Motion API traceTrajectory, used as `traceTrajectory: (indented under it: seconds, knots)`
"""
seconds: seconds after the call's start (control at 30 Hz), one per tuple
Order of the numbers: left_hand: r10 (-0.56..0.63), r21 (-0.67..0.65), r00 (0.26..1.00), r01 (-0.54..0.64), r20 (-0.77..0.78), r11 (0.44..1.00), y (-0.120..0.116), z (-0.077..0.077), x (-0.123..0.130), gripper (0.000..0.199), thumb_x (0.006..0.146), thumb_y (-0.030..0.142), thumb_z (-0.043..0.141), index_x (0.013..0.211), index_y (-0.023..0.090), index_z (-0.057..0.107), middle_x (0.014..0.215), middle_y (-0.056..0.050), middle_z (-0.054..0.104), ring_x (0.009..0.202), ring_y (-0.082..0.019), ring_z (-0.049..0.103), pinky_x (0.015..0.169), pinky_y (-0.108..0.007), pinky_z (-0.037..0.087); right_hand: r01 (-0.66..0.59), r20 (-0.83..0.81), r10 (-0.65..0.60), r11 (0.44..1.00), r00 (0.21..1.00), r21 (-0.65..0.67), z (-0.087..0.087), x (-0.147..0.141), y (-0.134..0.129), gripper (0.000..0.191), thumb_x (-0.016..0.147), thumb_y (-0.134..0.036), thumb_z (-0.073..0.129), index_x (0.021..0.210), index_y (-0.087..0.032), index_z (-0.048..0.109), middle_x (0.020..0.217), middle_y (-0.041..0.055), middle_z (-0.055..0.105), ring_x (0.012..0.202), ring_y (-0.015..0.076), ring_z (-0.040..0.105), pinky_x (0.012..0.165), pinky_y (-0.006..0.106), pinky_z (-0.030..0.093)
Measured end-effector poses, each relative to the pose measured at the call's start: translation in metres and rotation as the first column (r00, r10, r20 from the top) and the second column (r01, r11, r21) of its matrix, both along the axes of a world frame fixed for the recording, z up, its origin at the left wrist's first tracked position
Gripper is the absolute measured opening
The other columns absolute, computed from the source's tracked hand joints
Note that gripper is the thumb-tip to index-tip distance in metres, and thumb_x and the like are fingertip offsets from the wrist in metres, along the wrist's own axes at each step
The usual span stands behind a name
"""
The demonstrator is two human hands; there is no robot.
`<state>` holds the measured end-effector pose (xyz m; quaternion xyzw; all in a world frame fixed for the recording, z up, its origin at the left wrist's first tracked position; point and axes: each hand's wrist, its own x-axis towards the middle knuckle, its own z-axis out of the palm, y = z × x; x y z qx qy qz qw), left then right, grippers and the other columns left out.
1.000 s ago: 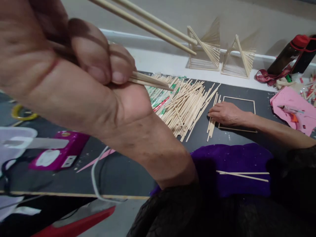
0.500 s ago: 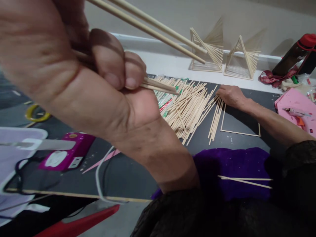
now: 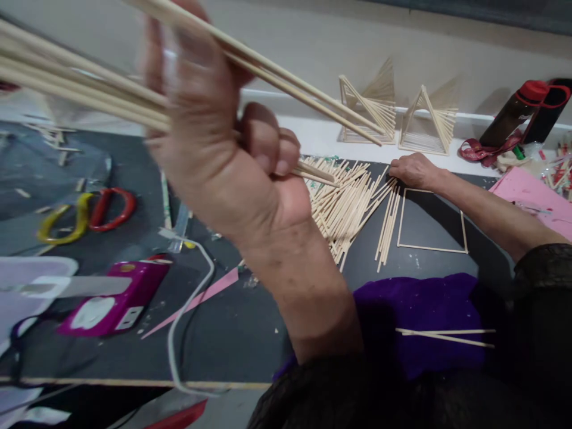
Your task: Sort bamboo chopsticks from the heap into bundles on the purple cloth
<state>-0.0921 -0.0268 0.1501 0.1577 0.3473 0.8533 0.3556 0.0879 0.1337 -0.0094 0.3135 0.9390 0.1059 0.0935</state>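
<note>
Raised close to the camera, my left hand (image 3: 232, 161) is closed around several thin wooden sticks (image 3: 313, 98), which jut out on both sides of it. My right hand (image 3: 413, 171) reaches to the far part of the table, its fingers curled shut on the upper ends of wooden sticks (image 3: 388, 229) lying in a narrow row. Just beside that row lies a large heap of loose sticks (image 3: 346, 214), partly behind my left hand. Under my right forearm, a square stick frame (image 3: 431, 249) lies flat, its upper right part hidden.
Two twisted stick models (image 3: 424, 122) stand on the white ledge by the wall. A bottle (image 3: 504, 122) and pink paper (image 3: 531, 193) are at the right. Two crossed sticks rest on purple cloth (image 3: 420, 304). At the left are scissors (image 3: 114, 208), a magenta box (image 3: 134, 298) and a white cable (image 3: 172, 333).
My left hand, still holding its sticks, has moved right and away from the camera, uncovering the scissors. The view has shifted slightly. My right hand stays at the row of sticks.
</note>
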Motion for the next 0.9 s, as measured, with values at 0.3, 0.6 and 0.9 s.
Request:
traceTrajectory:
  seconds: [0.3, 0.6, 0.9]
  knots:
    - [-0.365, -0.169, 0.913, 0.336, -0.185, 0.926, 0.049, -0.062, 0.006, 0.014, 0.080, 0.008, 0.073, 0.072, 0.014, 0.064, 0.054, 0.006, 0.056, 0.033, 0.002, 0.024, 0.031, -0.018, 0.014, 0.145, -0.214, -0.144, 0.989, 0.966, -0.012, 0.000, 0.043, -0.002, 0.021, 0.089, -0.017, 0.050, 0.100, -0.014, 0.068, 0.104, 0.0138, 0.071, 0.079, 0.0201, 0.063, 0.064, 0.031, 0.035]
    - [-0.469, -0.342, 0.858, 0.385, -0.210, 0.857, 0.077, -0.110, 0.036, 0.019, 0.054, 0.021, 0.082, 0.064, 0.013, 0.068, 0.048, 0.004, 0.055, 0.036, -0.001, 0.025, 0.036, -0.020, 0.011, -0.053, -0.677, -0.703, 0.684, 0.219, -0.727, 0.035, 0.047, -0.077, 0.020, 0.074, -0.029, 0.059, 0.089, -0.017, 0.066, 0.059, -0.0033, 0.058, 0.052, 0.0123, 0.054, 0.048, 0.024, 0.037]
    - [-0.438, -0.376, 0.852, 0.321, -0.285, 0.869, 0.080, -0.124, 0.065, 0.016, 0.054, 0.025, 0.077, 0.063, 0.015, 0.069, 0.049, 0.005, 0.056, 0.047, -0.007, 0.049, 0.045, -0.019, 0.034, 0.288, -0.764, -0.424, 0.903, 0.486, -0.318, 0.023, 0.015, -0.098, 0.018, 0.084, -0.018, 0.057, 0.100, -0.016, 0.065, 0.085, 0.0058, 0.071, 0.073, 0.0161, 0.060, 0.071, 0.029, 0.042]
